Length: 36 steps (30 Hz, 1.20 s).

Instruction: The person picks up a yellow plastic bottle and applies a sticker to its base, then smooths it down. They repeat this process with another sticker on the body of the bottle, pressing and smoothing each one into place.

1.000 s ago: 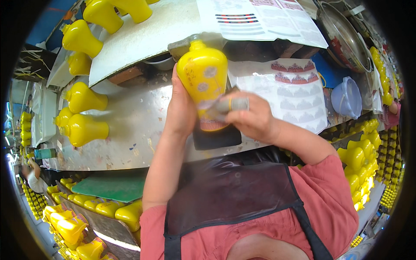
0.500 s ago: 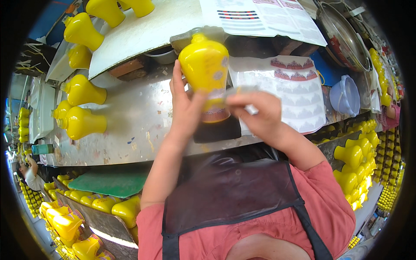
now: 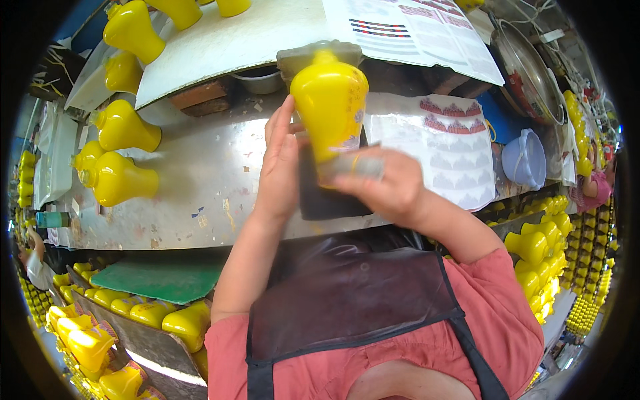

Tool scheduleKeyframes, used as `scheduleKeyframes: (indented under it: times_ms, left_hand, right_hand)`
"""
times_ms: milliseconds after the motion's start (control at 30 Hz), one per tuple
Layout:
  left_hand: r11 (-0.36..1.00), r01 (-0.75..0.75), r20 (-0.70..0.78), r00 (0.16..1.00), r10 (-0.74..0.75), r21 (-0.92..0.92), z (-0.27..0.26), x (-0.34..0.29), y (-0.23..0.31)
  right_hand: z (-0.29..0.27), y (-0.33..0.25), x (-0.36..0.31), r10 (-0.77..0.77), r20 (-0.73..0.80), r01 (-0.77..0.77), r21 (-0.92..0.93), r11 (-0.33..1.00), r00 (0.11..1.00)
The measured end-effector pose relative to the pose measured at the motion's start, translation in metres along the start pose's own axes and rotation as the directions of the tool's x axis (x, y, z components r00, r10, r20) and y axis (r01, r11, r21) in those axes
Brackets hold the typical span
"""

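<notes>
A glossy yellow vase-shaped bottle (image 3: 328, 100) with a narrow neck leans against a grey rest (image 3: 288, 60), above a black pad (image 3: 333, 208). Lettering and a pale purple flower pattern show on its right side. My left hand (image 3: 279, 170) lies along the bottle's left side, fingers stretched out, with a fingertip at its shoulder. Closed in my right hand (image 3: 395, 183) is a flat grey scraper (image 3: 365, 167) with a yellow band, set across the lower part of the bottle. Motion blurs this hand, and the scraper hides the bottle's base.
Decal sheets (image 3: 460, 160) lie right of the bottle, with a lavender bucket (image 3: 524, 159) beyond. Several yellow bottles (image 3: 127, 179) rest on the metal table (image 3: 207, 160) at left. A white board (image 3: 233, 40) and a printed sheet (image 3: 413, 40) sit farther back. A green board (image 3: 163, 277) is below left.
The bottle has turned, so its flower pattern sits farther to the right. My right hand has moved left across the lower bottle with the scraper. My left fingers have straightened beside it.
</notes>
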<state>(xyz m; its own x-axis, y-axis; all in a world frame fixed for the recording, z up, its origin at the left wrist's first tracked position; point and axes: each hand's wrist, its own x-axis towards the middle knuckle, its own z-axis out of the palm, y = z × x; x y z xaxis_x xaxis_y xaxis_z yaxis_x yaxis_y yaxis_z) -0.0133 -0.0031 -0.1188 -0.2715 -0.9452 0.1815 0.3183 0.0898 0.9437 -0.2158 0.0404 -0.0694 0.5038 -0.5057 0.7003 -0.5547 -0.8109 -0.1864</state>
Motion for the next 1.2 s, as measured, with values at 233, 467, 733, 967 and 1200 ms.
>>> scheduleKeyframes:
  times_ms: [233, 467, 733, 967, 1200]
  left_hand:
    - [0.997, 0.013, 0.014, 1.000, -0.012, -0.079, -0.004, -0.002, 0.000]
    - [0.995, 0.013, 0.004, 1.000, -0.012, -0.103, -0.004, -0.003, -0.004]
    - [0.990, -0.011, 0.020, 1.000, 0.014, -0.140, -0.005, -0.006, -0.005]
    - [0.995, -0.030, 0.027, 0.999, 0.032, -0.092, -0.007, -0.005, -0.006]
    - [0.979, 0.017, -0.051, 0.999, -0.007, 0.202, 0.008, -0.002, 0.000]
  right_hand:
    - [-0.009, -0.011, 0.010, 0.037, 0.044, -0.035, -0.044, 0.998, 0.998]
    - [-0.014, -0.016, 0.016, 0.050, 0.062, -0.036, -0.212, 0.977, 0.997]
    - [-0.015, -0.021, 0.015, 0.110, 0.055, -0.099, -0.173, 0.980, 0.992]
    - [-0.013, -0.022, 0.011, 0.097, 0.155, -0.087, -0.070, 0.994, 0.983]
    - [-0.010, 0.000, 0.011, 0.384, 0.040, -0.378, -0.099, 0.920, 0.923]
